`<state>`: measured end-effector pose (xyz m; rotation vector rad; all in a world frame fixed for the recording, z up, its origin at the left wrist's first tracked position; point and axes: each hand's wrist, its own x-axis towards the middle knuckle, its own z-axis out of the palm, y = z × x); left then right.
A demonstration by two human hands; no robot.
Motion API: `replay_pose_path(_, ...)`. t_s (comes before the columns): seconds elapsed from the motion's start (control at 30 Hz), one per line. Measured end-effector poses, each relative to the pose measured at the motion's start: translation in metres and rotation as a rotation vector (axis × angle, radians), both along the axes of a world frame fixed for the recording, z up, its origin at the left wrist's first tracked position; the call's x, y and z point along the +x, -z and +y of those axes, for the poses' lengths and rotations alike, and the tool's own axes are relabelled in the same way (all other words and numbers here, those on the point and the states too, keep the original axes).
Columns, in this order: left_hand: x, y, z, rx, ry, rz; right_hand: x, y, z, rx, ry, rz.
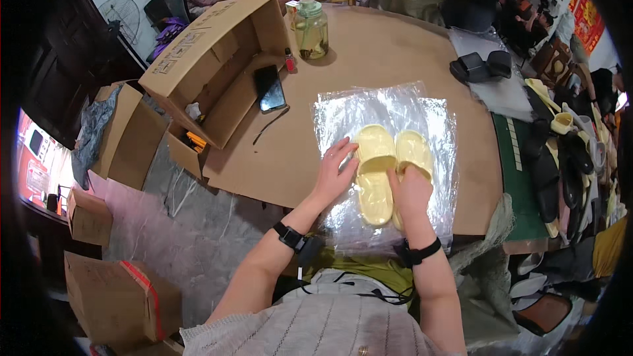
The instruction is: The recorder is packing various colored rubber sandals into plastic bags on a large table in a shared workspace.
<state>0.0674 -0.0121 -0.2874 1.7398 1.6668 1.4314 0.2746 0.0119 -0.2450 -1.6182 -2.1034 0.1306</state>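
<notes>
A pair of pale yellow slippers lies side by side on a stack of clear plastic bags (333,118), toes pointing away from me. My left hand (335,170) rests at the outer edge of the left slipper (376,207), its fingers stretched out and apart against the upper. Over the right slipper (414,148) my right hand (412,192) is closed, its curled fingers at the opening behind the strap. That hand hides most of this slipper's footbed, and its fingertips are out of sight.
On the brown table (376,46) stand a tipped cardboard box (224,46), a glass jar (311,33) and a small red bottle (289,62). A phone (269,89) lies beside the box. Black slippers (480,68) and piled footwear (560,158) are on the right. Other people sit or stand beyond.
</notes>
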Motion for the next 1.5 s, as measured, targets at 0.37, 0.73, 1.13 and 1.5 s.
replay_pose_path(0.37,-0.001,0.006,-0.001,0.014,-0.108,-0.255,0.032,0.000,-0.011,0.008,0.062,0.194)
replay_pose_path(0.73,-0.005,0.008,-0.001,-0.012,0.001,0.022,0.253,0.009,-0.161,0.079,0.629,0.644)
replay_pose_path(1.13,-0.025,-0.080,0.030,-0.107,0.009,-0.871,0.194,-0.041,-0.164,-0.077,0.760,-0.077)
replay_pose_path(1.5,0.027,-0.151,0.045,0.332,-0.092,-0.782,-0.003,-0.077,-0.118,-0.492,-0.536,0.591)
